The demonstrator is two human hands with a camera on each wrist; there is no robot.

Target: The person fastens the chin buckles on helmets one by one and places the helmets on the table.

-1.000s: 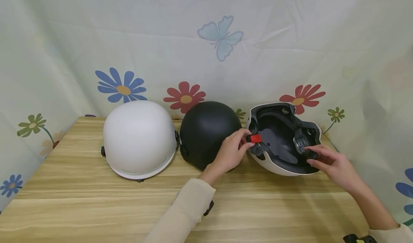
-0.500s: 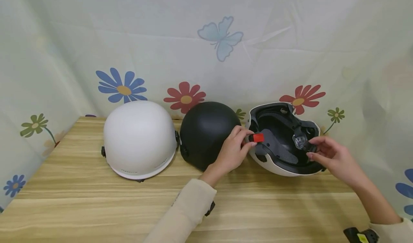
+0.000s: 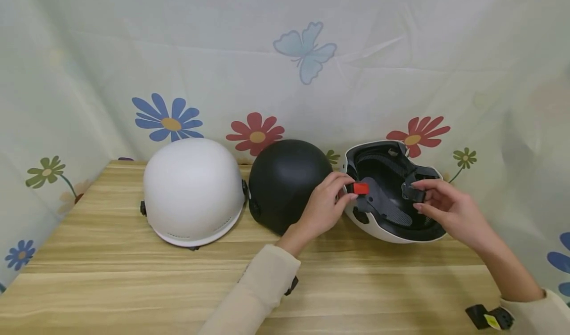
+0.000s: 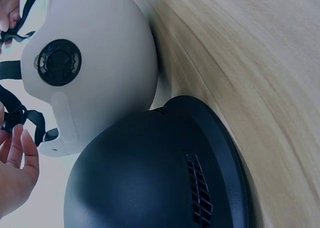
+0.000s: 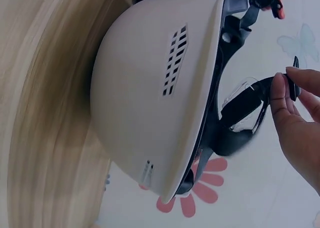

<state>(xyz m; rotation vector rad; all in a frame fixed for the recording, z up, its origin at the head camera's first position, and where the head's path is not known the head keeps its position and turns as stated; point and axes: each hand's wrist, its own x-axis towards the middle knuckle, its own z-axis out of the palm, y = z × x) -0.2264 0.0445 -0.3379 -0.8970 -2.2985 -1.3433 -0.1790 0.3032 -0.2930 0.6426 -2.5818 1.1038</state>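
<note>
An upturned white helmet (image 3: 381, 232) lies on the right with its black padded inside facing up. At its left rim my left hand (image 3: 321, 207) pinches a black buckle with a red tab (image 3: 360, 188) between thumb and fingers. Over the helmet's opening my right hand (image 3: 456, 210) pinches the dark end of the other chin strap (image 3: 415, 193). The right wrist view shows this strap (image 5: 257, 90) raised off the rim, with a clear plastic piece (image 5: 240, 93) by it. In the left wrist view, the fingers of my left hand (image 4: 19, 170) are around the black buckle part (image 4: 14, 119).
A black helmet (image 3: 287, 176) stands dome up, close against the upturned one. Left of it is another white helmet (image 3: 191, 191), also dome up. All stand on a wooden table (image 3: 338, 285) in front of a flowered curtain (image 3: 213, 68).
My right hand has moved left and slightly up with the strap end, inward over the helmet. The left hand has shifted a little right with the red-tabbed buckle, bringing the two strap ends closer.
</note>
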